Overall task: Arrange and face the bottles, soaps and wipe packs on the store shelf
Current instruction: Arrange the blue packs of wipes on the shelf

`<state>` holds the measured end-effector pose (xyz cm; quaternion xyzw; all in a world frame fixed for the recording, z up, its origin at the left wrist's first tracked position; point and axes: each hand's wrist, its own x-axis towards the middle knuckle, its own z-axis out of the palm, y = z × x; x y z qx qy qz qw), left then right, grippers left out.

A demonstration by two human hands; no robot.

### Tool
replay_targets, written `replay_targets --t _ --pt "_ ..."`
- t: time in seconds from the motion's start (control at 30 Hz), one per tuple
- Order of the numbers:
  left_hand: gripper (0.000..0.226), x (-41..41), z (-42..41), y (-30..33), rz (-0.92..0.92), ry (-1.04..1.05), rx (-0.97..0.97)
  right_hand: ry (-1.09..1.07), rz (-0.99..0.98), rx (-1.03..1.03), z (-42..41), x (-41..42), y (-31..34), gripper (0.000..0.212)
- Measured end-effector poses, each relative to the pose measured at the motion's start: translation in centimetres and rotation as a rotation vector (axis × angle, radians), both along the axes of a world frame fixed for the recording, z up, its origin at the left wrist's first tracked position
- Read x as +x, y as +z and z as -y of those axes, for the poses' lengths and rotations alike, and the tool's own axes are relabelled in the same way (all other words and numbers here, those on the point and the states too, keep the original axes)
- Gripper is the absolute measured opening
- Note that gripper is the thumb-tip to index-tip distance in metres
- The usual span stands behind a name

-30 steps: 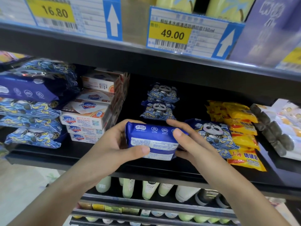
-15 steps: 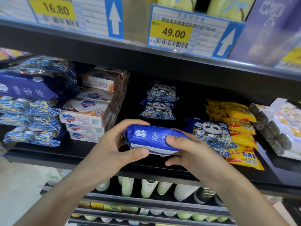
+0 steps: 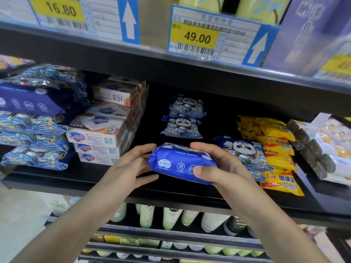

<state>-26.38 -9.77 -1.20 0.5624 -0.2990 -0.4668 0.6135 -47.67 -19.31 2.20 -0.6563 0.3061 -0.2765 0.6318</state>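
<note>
Blue soft-film wipe pack (image 3: 180, 165), oblong and plump, sits between my two hands just above the front of the black metal shelf (image 3: 95, 177). My right hand (image 3: 218, 168) curls round its right end, thumb on the front face and fingers over the top. My left hand (image 3: 131, 168) lies with relaxed, fairly straight fingers against its left end, steadying more than gripping.

I judge the pack light and squashy, its glossy film a little slippery; it should dent rather than break. Holding it by both short ends, as now, seems best for turning its printed face outward.

Just beside it on the right lies a panda-print wipe pack (image 3: 245, 152), then yellow soap sachets (image 3: 275, 149). Behind, deeper on the shelf, two more panda-print packs (image 3: 183, 118) stand stacked. To the left are stacked white soap boxes (image 3: 98, 137), and further left a pile of blue patterned wipe packs (image 3: 32, 130).

Below the shelf, pale green bottles (image 3: 171, 217) stand in a row.
</note>
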Motion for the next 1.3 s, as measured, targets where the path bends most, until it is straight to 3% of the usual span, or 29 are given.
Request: replay_targets --t 0.07,0.13,0.2,0.33,0.47,0.63,0.77,0.9,1.1,1.17,1.3 --pt "0.026 0.1 0.3 0.3 -0.095 0.071 0.051 0.001 -0.002 -0.046 -0.3 -0.1 0.0 0.054" --pt "0.047 -0.1 0.3 1.1 -0.173 0.037 0.108 0.007 0.001 -0.095 -0.6 -0.2 0.0 0.055" --pt "0.064 -0.3 0.1 2.2 -0.129 -0.101 0.169 0.023 0.029 -0.126 -0.8 -0.4 0.0 0.058" --pt "0.034 -0.9 0.2 3.6 -0.172 -0.153 0.161 0.086 0.001 -0.305 -1.1 -0.5 -0.4 0.072" --pt "0.047 -0.9 0.2 2.6 -0.024 -0.176 0.134 0.105 -0.113 -0.484 -1.0 -0.8 -0.4 0.078" --pt "0.021 -1.6 0.5 2.2 0.028 -0.129 0.089 0.054 -0.411 -0.863 -1.0 -0.9 0.4 0.080" --pt "0.024 -2.0 0.7 2.3 0.017 -0.115 0.089 0.033 -0.580 -1.051 -1.0 -0.7 1.5 0.084" --pt "0.037 -2.4 1.2 2.4 0.036 -0.147 0.062 0.026 -0.604 -1.184 -0.6 -0.2 2.2 0.085" --pt "0.044 -2.5 2.0 2.6 -0.133 -0.100 -0.016 -0.014 -0.589 -1.163 1.4 -1.1 4.7 0.087" --pt "0.029 -2.1 2.1 2.3 -0.008 -0.073 0.000 -0.036 -0.585 -1.123 2.6 -2.1 5.7 0.087" --pt "0.017 -1.2 1.7 1.0 0.478 -0.056 -0.001 -0.132 -0.733 -1.048 5.7 -4.3 7.6 0.088"
